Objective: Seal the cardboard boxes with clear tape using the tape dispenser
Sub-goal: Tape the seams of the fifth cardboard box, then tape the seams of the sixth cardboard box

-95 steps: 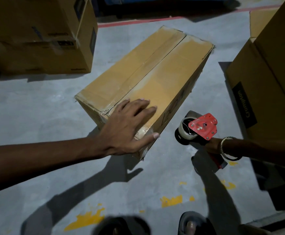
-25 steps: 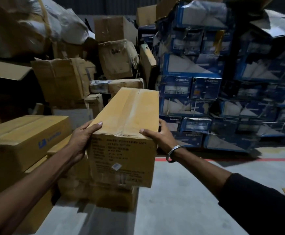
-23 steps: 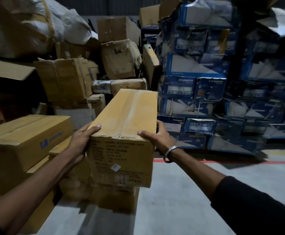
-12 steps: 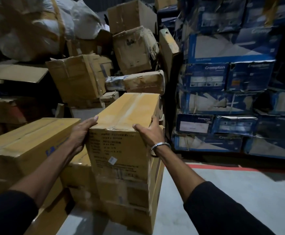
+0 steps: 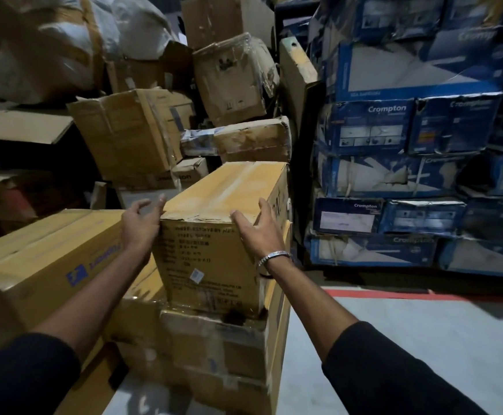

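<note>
Resting on top of a stack of brown cartons (image 5: 214, 348), a long cardboard box (image 5: 223, 235) sits with its short end toward the camera; a glossy strip of clear tape (image 5: 238, 181) runs lengthwise along the closed top seam. Near end face: several lines of dark printed text (too blurred to read) and a small white sticker (image 5: 197, 274) toward the lower middle. Corners of the near top edge are creased and slightly torn.

Left hand (image 5: 141, 226): against the box's left near corner, fingers spread and loosely bent, tips at the top edge; they do not appear to clamp the box. Right hand (image 5: 259, 232): palm against the right near corner, thumb on the top edge, fingers laid along the right side, straight rather than curled. A metal bracelet (image 5: 274, 257) circles the right wrist; both arms wear dark sleeves.

Left of the stack: a long yellow-brown carton (image 5: 43, 259) with a blue logo and blue lettering, unreadable. Behind: crumpled, dented brown boxes (image 5: 130, 133), some wrapped in film. Right side: stacked blue and white cartons (image 5: 394, 127), worn and torn, marked "Crompton" in white. Floor: grey concrete (image 5: 424, 330) with a red painted line (image 5: 394, 295) at the foot of the blue stack.
</note>
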A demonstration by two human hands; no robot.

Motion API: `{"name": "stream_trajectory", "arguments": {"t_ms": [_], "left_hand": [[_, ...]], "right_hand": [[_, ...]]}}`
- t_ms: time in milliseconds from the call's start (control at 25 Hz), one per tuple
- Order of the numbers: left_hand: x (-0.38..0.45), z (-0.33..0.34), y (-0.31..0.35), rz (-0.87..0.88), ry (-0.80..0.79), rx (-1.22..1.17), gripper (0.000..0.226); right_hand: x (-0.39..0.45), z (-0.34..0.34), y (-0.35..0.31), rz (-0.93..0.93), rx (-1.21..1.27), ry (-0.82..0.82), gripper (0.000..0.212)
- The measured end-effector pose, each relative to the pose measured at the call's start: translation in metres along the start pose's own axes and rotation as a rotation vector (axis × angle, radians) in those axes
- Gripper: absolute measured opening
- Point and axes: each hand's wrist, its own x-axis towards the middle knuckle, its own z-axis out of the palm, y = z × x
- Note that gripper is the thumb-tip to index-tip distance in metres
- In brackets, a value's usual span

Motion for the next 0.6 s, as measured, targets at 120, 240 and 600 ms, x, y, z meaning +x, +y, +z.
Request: {"name": "stream_trajectory", "arguments": {"t_ms": [120,240,600], "left_hand": [[-0.064,0.006,0.008,0.312,0.284,0.042,0.019],[-0.137,0.02,0.008,0.488,0.063,-0.037,0.011],[-0.369,0.075,0.019,0.502,-0.545,-0.032,0.031]], "right_hand": [[-0.019,-0.011,-0.004,0.003,0.055,0.047,0.101],[-0.05,-0.034,-0.001,0.038,-0.004,0.126,0.091],[-0.219,-0.172,0.047,0.133,-0.647,0.082,0.061]]}}
